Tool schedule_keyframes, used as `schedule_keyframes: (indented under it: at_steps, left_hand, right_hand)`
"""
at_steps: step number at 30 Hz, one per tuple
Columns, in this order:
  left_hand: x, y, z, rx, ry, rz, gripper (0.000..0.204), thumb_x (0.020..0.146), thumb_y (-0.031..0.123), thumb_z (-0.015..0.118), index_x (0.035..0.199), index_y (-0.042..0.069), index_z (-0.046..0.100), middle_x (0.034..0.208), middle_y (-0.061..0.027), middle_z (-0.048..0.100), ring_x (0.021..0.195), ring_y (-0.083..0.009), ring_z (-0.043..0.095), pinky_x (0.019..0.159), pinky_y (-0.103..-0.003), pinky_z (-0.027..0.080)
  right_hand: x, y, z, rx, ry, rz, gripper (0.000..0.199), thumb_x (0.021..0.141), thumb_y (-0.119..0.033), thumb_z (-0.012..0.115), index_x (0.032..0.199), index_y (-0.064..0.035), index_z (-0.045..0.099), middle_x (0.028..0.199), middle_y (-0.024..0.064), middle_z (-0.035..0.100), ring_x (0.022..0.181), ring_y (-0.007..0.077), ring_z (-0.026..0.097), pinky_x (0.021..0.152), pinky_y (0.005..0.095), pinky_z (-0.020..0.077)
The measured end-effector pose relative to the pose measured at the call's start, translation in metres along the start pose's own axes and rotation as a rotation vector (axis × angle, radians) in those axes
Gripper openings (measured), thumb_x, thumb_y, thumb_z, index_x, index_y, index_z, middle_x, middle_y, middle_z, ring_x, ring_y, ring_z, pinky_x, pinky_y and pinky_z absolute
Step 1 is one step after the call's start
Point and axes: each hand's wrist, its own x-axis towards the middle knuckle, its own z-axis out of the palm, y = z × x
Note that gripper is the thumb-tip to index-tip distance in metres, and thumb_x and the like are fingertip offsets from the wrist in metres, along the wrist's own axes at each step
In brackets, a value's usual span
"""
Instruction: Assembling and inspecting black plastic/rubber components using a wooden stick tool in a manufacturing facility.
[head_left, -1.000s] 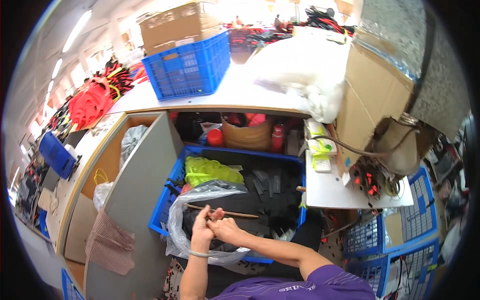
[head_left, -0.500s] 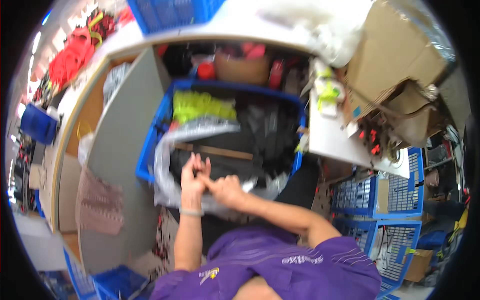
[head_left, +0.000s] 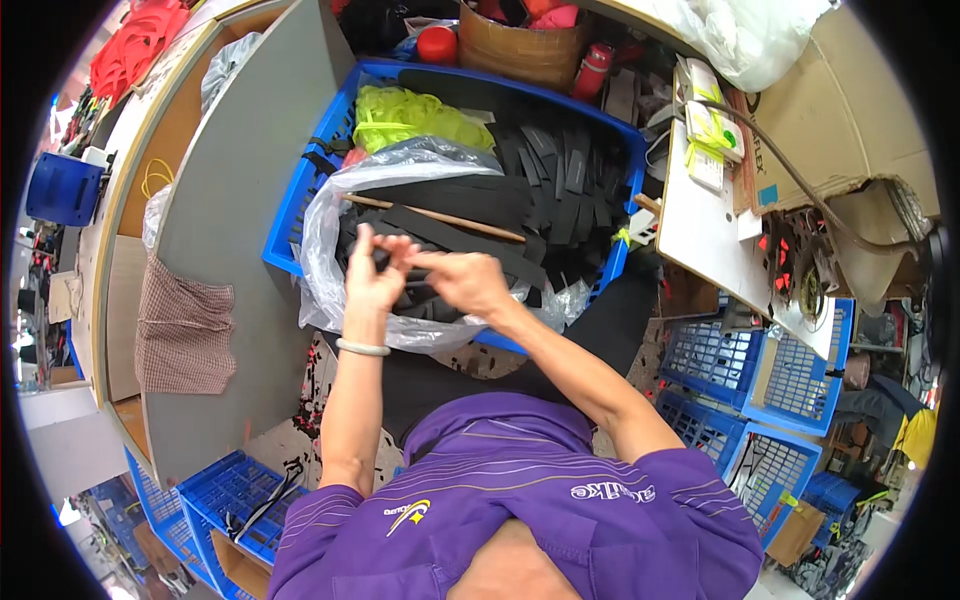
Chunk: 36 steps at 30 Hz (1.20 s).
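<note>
Loosely, the left hand (head_left: pixel 372 282) curls its fingers beside the right hand (head_left: pixel 468 282), whose forefinger points at them; whether either holds anything, I cannot tell. Black strips (head_left: pixel 574 172) fill the blue crate (head_left: pixel 288 218) below, a wooden stick (head_left: pixel 440 215) crossing some. A grey panel (head_left: pixel 240 215) blocks the left; a yellow-green bundle (head_left: pixel 425 118) lies beyond.

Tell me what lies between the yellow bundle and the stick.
In the head view, the clear plastic bag's rim and black material lie between the yellow bundle and the stick.
</note>
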Motion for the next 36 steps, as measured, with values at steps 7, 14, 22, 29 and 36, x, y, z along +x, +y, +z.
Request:
schedule_keyframes:
  at_steps: [7, 14, 22, 29, 36]
  left_hand:
    - [0.011, -0.008, 0.002, -0.082, 0.051, -0.176, 0.032, 0.081, 0.03, 0.069, 0.062, 0.009, 0.053, 0.083, -0.0138, 0.065, 0.088, -0.0291, 0.062, 0.09, -0.044, 0.045]
    - [0.012, 0.021, -0.003, -0.335, 0.117, -0.015, 0.038, 0.078, 0.04, 0.07, 0.067, 0.011, 0.048, 0.082, -0.0104, 0.064, 0.086, -0.027, 0.064, 0.087, -0.042, 0.045]
    - [0.003, 0.061, -0.008, -0.42, 0.06, 0.121, 0.046, 0.078, 0.051, 0.065, 0.061, 0.012, 0.047, 0.08, -0.0115, 0.066, 0.082, -0.0276, 0.066, 0.084, -0.046, 0.049]
    - [-0.017, 0.051, 0.006, -0.264, -0.036, 0.261, 0.046, 0.076, 0.049, 0.068, 0.06, 0.011, 0.049, 0.072, -0.0134, 0.065, 0.072, -0.0293, 0.066, 0.08, -0.045, 0.052]
    - [-0.032, 0.02, 0.024, 0.067, -0.099, 0.501, 0.036, 0.086, 0.029, 0.062, 0.061, 0.01, 0.046, 0.059, -0.0141, 0.059, 0.057, -0.0308, 0.063, 0.079, -0.048, 0.052]
  right_hand:
    - [0.004, 0.1, -0.005, -0.636, 0.054, 0.029, 0.021, 0.066, -0.015, 0.07, 0.077, -0.0085, 0.053, 0.079, 0.0089, 0.049, 0.08, 0.0261, 0.05, 0.067, 0.0373, 0.0382]
    - [0.007, 0.087, -0.036, -0.472, -0.078, 0.106, 0.016, 0.08, -0.017, 0.06, 0.08, -0.0054, 0.049, 0.074, 0.0125, 0.058, 0.068, 0.0319, 0.061, 0.054, 0.0411, 0.046]
    - [-0.069, -0.006, -0.132, 0.169, -0.253, 0.381, 0.023, 0.081, -0.006, 0.063, 0.103, -0.0035, 0.06, 0.065, 0.009, 0.058, 0.055, 0.0147, 0.055, 0.053, 0.0262, 0.0435]
    - [-0.078, -0.024, -0.121, 0.193, -0.228, 0.42, 0.023, 0.081, -0.004, 0.064, 0.104, -0.0031, 0.061, 0.064, 0.0075, 0.057, 0.055, 0.0115, 0.053, 0.053, 0.0244, 0.0431]
    - [-0.076, -0.047, -0.117, 0.34, -0.193, 0.546, 0.019, 0.083, -0.003, 0.062, 0.102, -0.002, 0.063, 0.062, 0.0012, 0.058, 0.056, 0.0055, 0.052, 0.052, 0.0201, 0.0416]
